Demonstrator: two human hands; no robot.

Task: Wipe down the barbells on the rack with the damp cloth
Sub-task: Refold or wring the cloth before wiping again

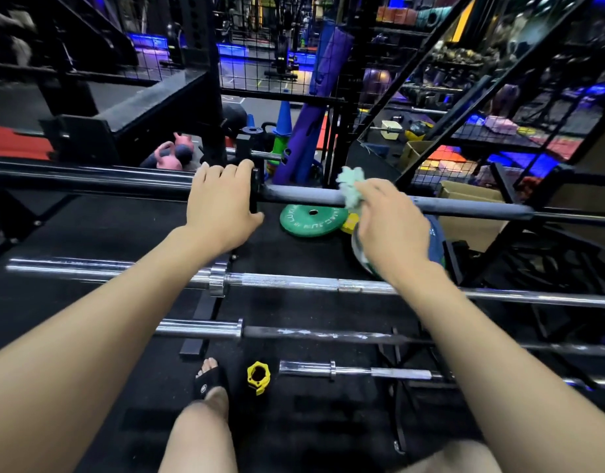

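The long black and grey metal barbell lies across the middle of the frame, on the top level of the black rack. The left hand sits on the bar near its black collar, with the fingers curled over the top. It looks like it is holding the bar so it does not roll. The right hand is just right of the middle of the frame. It pinches a small pale green damp cloth and presses it on the grey part of the bar.

The bar looks heavy and very stiff, so it will not bend. It is round and smooth, so it can spin or roll when rubbed. A good place to hold it is beside the collar, where the left hand is now. The cloth is soft and light and squashes easily. It should wrap partly round the bar so it cleans more than the top. A wet bar may get slippery, I think.

Lower in the frame are more bars to clean: a shiny silver barbell, a dark scuffed barbell, and a short silver barbell near the bottom. A green round weight plate lies on the floor behind the top bar. A yellow clip lies on the floor near the person's foot.
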